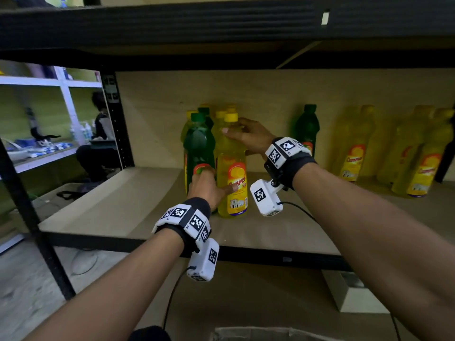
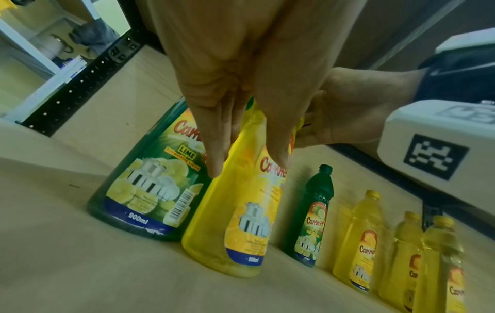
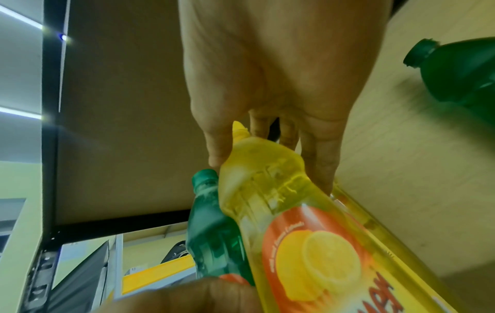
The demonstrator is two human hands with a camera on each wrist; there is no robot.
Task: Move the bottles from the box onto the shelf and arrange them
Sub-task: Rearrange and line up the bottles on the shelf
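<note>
A cluster of yellow and green dish-soap bottles stands at the middle of the shelf board [image 1: 110, 205]. The front yellow bottle [image 1: 231, 168] stands upright next to a green bottle [image 1: 199, 148]. My right hand [image 1: 246, 136] grips this yellow bottle [image 3: 262, 180] at its shoulder, thumb in front and fingers behind. My left hand [image 1: 209, 185] holds its lower body: the thumb lies on the label and the fingers [image 2: 214, 165] sit at the seam with the green bottle [image 2: 150, 180]. More bottles stand hidden behind these two.
A lone green bottle [image 1: 307, 129] and several yellow bottles [image 1: 352, 146] stand along the back to the right. An upper shelf [image 1: 221, 20] hangs close overhead. A black post [image 1: 19, 193] bounds the left. A cardboard box edge [image 1: 258, 333] shows below. A person [image 1: 98, 134] sits far left.
</note>
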